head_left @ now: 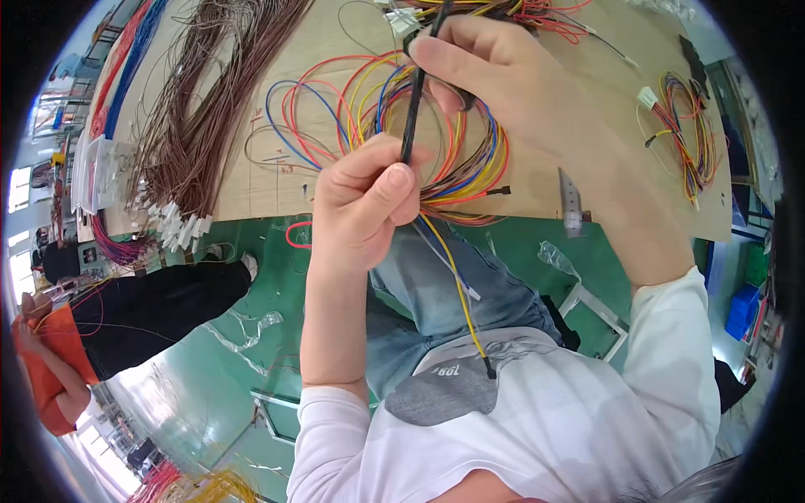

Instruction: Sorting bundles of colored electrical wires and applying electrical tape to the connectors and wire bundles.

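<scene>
My left hand [369, 201] pinches the lower end of a black-wrapped length of wire harness [414, 113], thumb on top. That black length runs up past my right hand [495, 63], whose fingers are closed around what looks like a roll of black tape [465, 99], mostly hidden by the fingers. Loops of coloured wires [495, 159] in red, yellow, blue and brown spread behind and beside my left hand. A yellow wire [457, 289] with a small black connector hangs below that hand, over my lap.
Long brown wires [197, 101] with white connectors lie on the wooden board [537, 197] at left. A tied harness [692, 138] lies at right, more wires [537, 12] at the far edge. A metal ruler [571, 205] overhangs the near edge. Another person [126, 318] is at far left.
</scene>
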Available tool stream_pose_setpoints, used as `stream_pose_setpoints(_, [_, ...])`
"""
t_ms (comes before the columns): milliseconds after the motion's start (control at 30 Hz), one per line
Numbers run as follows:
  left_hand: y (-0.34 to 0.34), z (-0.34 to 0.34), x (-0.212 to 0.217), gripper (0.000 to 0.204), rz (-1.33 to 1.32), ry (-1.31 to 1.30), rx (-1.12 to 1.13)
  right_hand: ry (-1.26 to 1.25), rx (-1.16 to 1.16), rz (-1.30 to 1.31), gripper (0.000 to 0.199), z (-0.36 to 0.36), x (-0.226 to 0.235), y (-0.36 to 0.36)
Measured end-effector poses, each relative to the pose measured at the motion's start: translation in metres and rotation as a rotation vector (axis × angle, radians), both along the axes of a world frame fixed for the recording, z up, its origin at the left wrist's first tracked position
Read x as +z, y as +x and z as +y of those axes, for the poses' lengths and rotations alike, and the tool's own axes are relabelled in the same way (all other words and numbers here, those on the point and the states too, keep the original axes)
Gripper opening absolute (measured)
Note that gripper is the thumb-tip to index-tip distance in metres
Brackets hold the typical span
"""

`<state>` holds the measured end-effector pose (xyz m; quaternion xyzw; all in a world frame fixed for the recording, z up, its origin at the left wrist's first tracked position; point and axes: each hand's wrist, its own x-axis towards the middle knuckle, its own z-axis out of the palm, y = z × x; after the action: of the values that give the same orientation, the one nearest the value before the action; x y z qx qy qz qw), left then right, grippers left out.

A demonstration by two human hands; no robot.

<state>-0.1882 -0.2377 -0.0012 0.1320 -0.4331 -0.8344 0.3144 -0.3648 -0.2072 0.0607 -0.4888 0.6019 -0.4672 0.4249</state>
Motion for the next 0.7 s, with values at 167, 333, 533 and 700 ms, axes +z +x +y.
stream_pose_setpoints(167, [-0.007, 0.009, 0.007, 0.020, -0.221, -0.099, 0.177, 0.139, -0.126, -0.100, 0.023, 0.003, 0.021, 0.003])
stream_pose_setpoints(333, [-0.010, 0.014, 0.010, 0.025, -0.319, -0.247, 0.261, 0.095, -0.139, -0.177, 0.020, 0.006, 0.022, 0.005])
stream_pose_setpoints(533, [-0.014, 0.011, 0.010, 0.031, -0.224, -0.167, 0.326, -0.093, -0.072, -0.012, 0.020, 0.022, -0.015, 0.001])
stream_pose_setpoints(700, [-0.012, 0.011, 0.008, 0.030, -0.142, 0.000, 0.226, -0.291, -0.119, -0.109, 0.020, 0.025, -0.024, 0.017])
